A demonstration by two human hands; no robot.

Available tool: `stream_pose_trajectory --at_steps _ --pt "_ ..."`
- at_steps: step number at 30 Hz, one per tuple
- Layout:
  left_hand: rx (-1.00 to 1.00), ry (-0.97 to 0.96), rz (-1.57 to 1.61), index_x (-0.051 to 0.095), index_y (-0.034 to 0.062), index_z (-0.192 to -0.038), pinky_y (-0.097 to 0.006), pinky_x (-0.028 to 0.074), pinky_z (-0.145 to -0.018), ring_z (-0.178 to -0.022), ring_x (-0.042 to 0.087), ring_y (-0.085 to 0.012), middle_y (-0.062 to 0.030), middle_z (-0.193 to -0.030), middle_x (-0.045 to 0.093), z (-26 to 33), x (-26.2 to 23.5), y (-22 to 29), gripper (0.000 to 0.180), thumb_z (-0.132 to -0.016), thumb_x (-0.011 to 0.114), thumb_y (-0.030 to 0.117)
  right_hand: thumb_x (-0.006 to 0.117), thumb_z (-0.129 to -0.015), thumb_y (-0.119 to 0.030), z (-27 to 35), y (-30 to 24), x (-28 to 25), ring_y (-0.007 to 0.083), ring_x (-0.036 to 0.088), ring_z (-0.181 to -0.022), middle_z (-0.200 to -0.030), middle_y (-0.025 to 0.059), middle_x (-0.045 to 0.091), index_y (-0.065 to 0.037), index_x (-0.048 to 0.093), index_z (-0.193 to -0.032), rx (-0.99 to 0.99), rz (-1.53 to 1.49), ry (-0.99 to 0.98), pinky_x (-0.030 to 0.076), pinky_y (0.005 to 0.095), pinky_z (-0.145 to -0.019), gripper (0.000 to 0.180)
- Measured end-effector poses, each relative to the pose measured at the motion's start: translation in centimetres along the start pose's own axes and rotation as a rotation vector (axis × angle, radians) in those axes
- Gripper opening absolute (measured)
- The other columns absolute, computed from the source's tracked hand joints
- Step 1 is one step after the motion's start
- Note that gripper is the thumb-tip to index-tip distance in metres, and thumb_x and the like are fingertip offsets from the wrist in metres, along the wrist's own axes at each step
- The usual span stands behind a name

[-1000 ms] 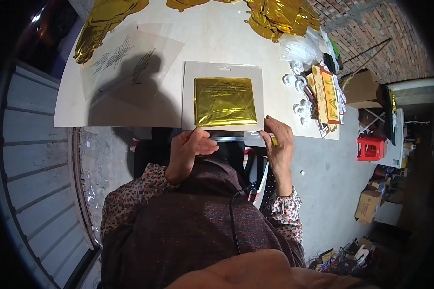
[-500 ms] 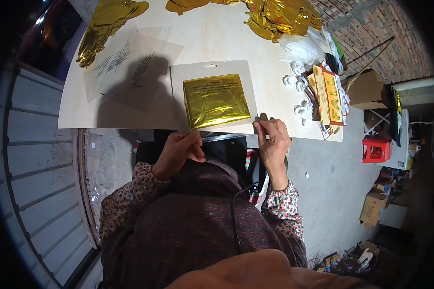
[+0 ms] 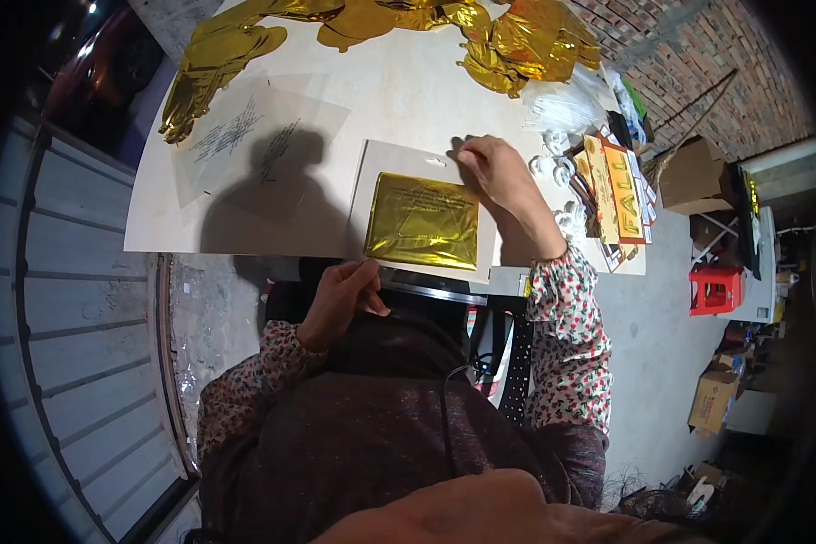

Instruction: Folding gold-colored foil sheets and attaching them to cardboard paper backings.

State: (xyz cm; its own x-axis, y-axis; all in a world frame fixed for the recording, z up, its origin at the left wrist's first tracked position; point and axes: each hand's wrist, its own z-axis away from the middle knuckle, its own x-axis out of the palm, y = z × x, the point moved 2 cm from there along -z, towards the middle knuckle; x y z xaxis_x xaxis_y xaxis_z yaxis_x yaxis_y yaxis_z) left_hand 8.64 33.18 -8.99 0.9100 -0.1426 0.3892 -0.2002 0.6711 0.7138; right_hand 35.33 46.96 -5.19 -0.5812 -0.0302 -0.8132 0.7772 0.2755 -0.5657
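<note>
A clear plastic bag (image 3: 360,201) with a hang hole in its top lies at the table's near edge. Inside it is a flat, folded gold foil piece (image 3: 423,227). My left hand (image 3: 343,295) is closed at the bag's lower left corner, pinching it between thumb and finger. Up at the bag's top right edge, my right hand (image 3: 499,177) has its fingers bent together on the plastic; the exact contact of its fingertips is partly hidden.
Clear printed sheets (image 3: 218,145) lie on the left of the table (image 3: 399,95). Crumpled gold foil balloons (image 3: 535,45) line the far edge. White ribbon rolls (image 3: 553,170), clear straws (image 3: 562,107) and an orange printed card pack (image 3: 624,190) sit at the right.
My right hand has gone from the bag's lower right corner up to its top edge. The bag has shifted and turned slightly clockwise; my left hand stays at its lower left corner.
</note>
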Motion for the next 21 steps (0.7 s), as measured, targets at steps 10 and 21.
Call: stream_pose_trajectory --at_steps 10,21 --pt "0.087 0.01 -0.03 0.056 0.0006 -0.078 -0.032 0.057 -0.057 -0.053 0.063 -0.0158 -0.0072 -0.059 0.059 0.0 -0.1 -0.7 0.035 -0.101 0.05 0.026 0.067 -0.09 -0.033 -4.4 -1.6 2.8 0.0285 0.061 -0.072 -0.081 0.0154 0.065 -0.002 0.066 -0.096 0.098 -0.123 -0.398 0.048 0.0354 -0.066 0.031" --pt "0.103 0.057 0.063 0.058 -0.0023 -0.08 -0.035 0.058 -0.058 -0.053 0.062 -0.0174 -0.0097 -0.064 0.061 -0.5 0.8 -1.4 0.038 -0.1 0.051 0.029 0.073 -0.078 -0.005 10.0 -10.2 1.1 0.0267 0.061 -0.076 -0.084 0.0099 0.063 0.0 0.068 -0.092 -0.381 -0.068 0.138 0.049 0.0368 -0.066 0.016"
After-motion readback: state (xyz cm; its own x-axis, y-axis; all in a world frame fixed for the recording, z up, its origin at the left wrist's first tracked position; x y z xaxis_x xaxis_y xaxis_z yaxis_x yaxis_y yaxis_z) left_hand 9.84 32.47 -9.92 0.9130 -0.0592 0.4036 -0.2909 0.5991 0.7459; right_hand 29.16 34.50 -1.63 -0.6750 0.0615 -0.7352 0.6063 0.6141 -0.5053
